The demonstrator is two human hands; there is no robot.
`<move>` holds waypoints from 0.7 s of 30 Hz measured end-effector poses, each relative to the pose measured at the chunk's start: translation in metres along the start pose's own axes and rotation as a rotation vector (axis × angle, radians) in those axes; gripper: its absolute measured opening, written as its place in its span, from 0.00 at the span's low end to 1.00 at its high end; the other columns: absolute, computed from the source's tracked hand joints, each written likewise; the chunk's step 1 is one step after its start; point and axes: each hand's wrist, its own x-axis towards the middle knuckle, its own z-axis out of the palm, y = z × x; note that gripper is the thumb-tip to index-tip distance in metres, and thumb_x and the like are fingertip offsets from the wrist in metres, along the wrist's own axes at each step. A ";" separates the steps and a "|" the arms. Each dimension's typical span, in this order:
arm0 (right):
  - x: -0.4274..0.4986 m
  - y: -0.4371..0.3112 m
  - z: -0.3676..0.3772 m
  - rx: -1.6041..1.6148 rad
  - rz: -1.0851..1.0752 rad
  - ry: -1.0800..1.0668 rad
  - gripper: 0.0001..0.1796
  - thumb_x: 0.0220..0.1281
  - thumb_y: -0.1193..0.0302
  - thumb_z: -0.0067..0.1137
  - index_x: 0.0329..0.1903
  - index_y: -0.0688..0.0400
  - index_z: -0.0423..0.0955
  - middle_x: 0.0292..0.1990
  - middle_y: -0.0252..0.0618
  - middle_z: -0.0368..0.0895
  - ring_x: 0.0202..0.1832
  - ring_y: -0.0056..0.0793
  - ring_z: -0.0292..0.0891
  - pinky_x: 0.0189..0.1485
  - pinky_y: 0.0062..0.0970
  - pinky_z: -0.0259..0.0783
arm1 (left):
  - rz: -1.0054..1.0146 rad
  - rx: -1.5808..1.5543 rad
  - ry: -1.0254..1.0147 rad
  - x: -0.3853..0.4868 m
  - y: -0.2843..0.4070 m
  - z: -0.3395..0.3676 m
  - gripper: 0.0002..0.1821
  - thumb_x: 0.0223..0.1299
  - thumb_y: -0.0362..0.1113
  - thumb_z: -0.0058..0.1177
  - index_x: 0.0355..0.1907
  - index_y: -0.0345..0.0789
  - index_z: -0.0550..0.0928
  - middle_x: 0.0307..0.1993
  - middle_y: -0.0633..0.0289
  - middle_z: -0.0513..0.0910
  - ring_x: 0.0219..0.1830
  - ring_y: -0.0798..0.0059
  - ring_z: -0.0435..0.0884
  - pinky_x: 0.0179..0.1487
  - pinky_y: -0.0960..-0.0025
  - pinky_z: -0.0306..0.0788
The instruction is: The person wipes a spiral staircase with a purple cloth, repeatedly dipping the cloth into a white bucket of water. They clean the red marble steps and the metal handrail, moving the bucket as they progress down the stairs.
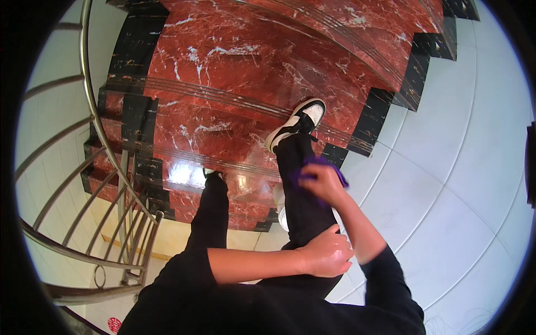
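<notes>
In my right hand (324, 182) is a purple cloth (341, 176), somewhat blurred, held in front of my right trouser leg near the shin. My left hand (328, 253) lies across my right leg by the knee, its fingers curled in; the palm side is hidden, and it looks wet on the back. My right foot, in a black and white sneaker (299, 121), rests on a red marble stair step (234, 121). The left shoe shows only in part on a lower step. Partly behind my right leg stands a whitish container (282, 213).
Red marble stairs with black borders and grooved edges rise towards the top of the view. A curved metal railing (98, 121) runs along the left. White wall tiles (431, 180) line the right. Pale floor shows below the steps.
</notes>
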 end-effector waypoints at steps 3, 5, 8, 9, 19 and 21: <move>0.073 0.089 0.009 -0.223 0.130 0.523 0.15 0.52 0.65 0.63 0.41 0.58 0.79 0.38 0.52 0.78 0.42 0.50 0.75 0.46 0.38 0.71 | 0.044 0.080 -0.118 0.012 0.008 0.002 0.08 0.48 0.39 0.57 0.20 0.39 0.77 0.20 0.65 0.73 0.30 0.66 0.74 0.41 0.61 0.60; 0.086 0.130 0.012 -0.420 0.084 0.654 0.12 0.57 0.67 0.59 0.44 0.54 0.78 0.40 0.51 0.75 0.44 0.51 0.72 0.46 0.40 0.69 | 0.087 0.071 -0.118 0.007 0.004 -0.008 0.09 0.47 0.40 0.57 0.18 0.39 0.77 0.21 0.64 0.72 0.34 0.66 0.73 0.42 0.61 0.60; 0.091 0.116 0.020 -0.292 -0.049 0.991 0.11 0.55 0.70 0.62 0.42 0.54 0.78 0.37 0.48 0.75 0.44 0.49 0.71 0.46 0.42 0.68 | 0.063 -0.004 0.014 0.002 -0.001 -0.008 0.09 0.46 0.41 0.57 0.21 0.38 0.77 0.24 0.62 0.73 0.36 0.66 0.73 0.45 0.61 0.61; 0.095 0.086 0.015 -0.242 -0.085 1.045 0.11 0.54 0.71 0.62 0.42 0.54 0.78 0.37 0.47 0.74 0.45 0.48 0.71 0.46 0.41 0.68 | 0.036 -0.006 0.059 -0.002 -0.002 -0.005 0.10 0.46 0.41 0.58 0.22 0.38 0.78 0.25 0.62 0.73 0.36 0.66 0.73 0.46 0.61 0.61; 0.179 0.022 0.069 -0.990 -0.257 -0.114 0.11 0.53 0.59 0.59 0.37 0.46 0.83 0.40 0.35 0.80 0.49 0.33 0.73 0.48 0.46 0.67 | 0.126 0.104 0.289 -0.013 -0.017 0.006 0.21 0.59 0.45 0.48 0.51 0.35 0.75 0.49 0.52 0.76 0.56 0.53 0.71 0.62 0.55 0.59; 0.178 0.014 0.099 -1.047 -0.401 -0.178 0.12 0.50 0.59 0.60 0.39 0.45 0.82 0.32 0.35 0.80 0.40 0.35 0.77 0.45 0.43 0.68 | 0.034 -0.022 0.056 -0.020 -0.020 -0.004 0.24 0.61 0.46 0.47 0.57 0.35 0.70 0.56 0.52 0.72 0.61 0.53 0.68 0.65 0.54 0.57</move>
